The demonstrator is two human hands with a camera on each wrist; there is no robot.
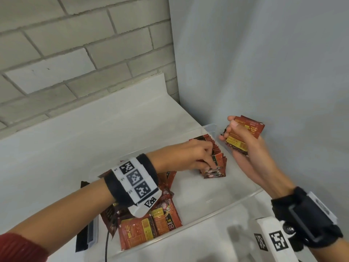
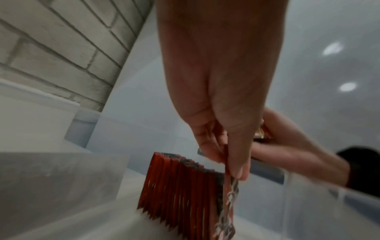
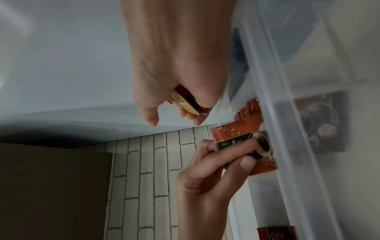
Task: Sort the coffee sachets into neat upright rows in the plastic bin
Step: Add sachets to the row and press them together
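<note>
A clear plastic bin (image 1: 222,206) sits on a white counter (image 1: 56,140) in a corner. Inside it, against the far wall of the bin, a row of red coffee sachets (image 1: 217,150) stands upright, packed like files. The left hand (image 1: 188,156) reaches into the bin and pinches the top edge of the front sachet (image 1: 215,170) between thumb and fingertips, setting it against the near end of the row. The right hand (image 1: 243,146) hovers just beyond the bin's right wall, fingers curled around a small stack of sachets (image 1: 243,136). At the bin's near left end, more sachets lie in a loose pile (image 1: 149,222).

The step in hand appears to be adding one sachet to the row. The next move likely calls for letting go without tipping the row, then taking another sachet from the held stack.
</note>
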